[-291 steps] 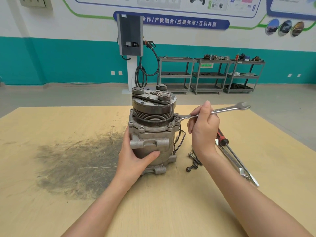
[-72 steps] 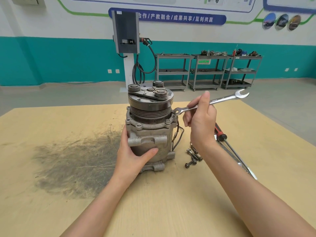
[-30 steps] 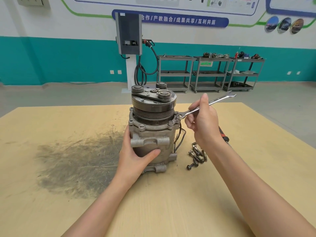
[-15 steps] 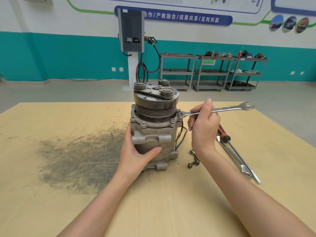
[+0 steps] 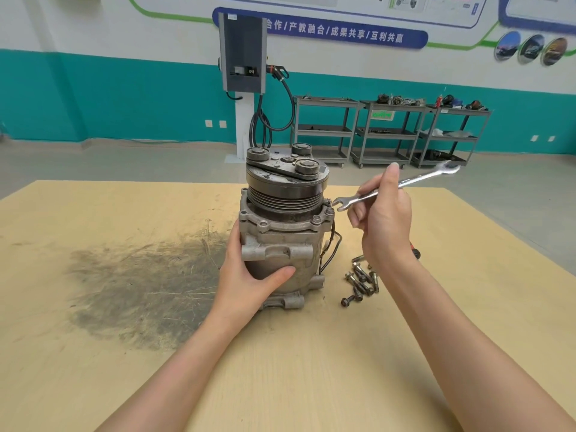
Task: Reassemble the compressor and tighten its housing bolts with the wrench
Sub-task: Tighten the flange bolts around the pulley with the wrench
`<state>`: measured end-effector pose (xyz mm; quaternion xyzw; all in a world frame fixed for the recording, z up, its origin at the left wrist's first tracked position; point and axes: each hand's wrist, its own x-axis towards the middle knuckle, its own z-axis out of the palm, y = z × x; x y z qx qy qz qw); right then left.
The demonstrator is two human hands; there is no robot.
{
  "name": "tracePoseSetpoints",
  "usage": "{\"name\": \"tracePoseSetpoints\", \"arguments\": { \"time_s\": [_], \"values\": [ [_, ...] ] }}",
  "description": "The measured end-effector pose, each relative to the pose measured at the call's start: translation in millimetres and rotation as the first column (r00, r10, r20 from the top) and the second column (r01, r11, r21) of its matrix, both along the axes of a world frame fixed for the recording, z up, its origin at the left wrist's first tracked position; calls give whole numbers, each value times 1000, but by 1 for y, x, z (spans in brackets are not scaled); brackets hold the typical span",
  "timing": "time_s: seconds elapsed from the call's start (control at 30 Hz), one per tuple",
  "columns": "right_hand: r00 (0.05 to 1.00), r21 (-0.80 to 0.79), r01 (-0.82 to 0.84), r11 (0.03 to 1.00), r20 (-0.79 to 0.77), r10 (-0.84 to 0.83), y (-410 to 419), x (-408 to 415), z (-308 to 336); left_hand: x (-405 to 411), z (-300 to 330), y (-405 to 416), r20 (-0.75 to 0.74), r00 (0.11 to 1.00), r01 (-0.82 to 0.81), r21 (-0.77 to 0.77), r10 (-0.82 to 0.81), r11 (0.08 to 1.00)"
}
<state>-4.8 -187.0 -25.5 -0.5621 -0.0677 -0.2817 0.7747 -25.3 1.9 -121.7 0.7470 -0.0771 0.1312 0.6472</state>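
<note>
Two hands: left hand (image 5: 249,283) steadies compressor (image 5: 282,226), right hand (image 5: 385,219) holds wrench (image 5: 396,185)

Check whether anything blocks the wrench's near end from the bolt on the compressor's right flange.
Nothing visible does. The wrench, held in the right hand, has its open end just right of the flange bolt, with only a small bare gap between them.

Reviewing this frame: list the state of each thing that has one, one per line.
compressor: upright on the table, gripped by the left hand.
wrench: held by the right hand, open end beside a flange bolt, apparently just off it.
loose bolts: lying on the table.
</note>
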Motion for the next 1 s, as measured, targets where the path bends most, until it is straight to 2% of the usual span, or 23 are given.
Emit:
{"name": "tracePoseSetpoints", "arguments": {
  "time_s": [0.3, 0.43, 0.67, 0.73, 0.8, 0.9, 1.0],
  "values": [
    [971, 51, -166, 985, -163, 173, -4, 8, -7, 0, 0, 0, 0, 1000, -1, 5, 1, 1000],
    [924, 118, -233, 965, -282, 257, -6, 8, -6, -1, 1, 0, 2, 1000, -1, 7, 1, 1000],
    [916, 96, -276, 956, -275, 292, -6, 6, -7, -1, 1, 0, 10, 1000, -5, 15, 5, 1000],
    [927, 81, -245, 966, -272, 258, -4, 6, -8, -1, 1, 1, 13, 1000, -7, 21, 7, 1000],
    [963, 22, -149, 989, -224, 150, 0, 5, -12, -1, 0, 1, 13, 1000, -9, 20, 8, 1000],
    [995, -95, 69, 993, -65, -75, 7, 1, -18, -2, 1, 1, 13, 1000, -9, 19, 9, 1000],
    [968, -192, 242, 951, 117, -223, 13, -6, -21, -2, 1, 0, 10, 1000, -6, 17, 6, 1000]
  ]
}}
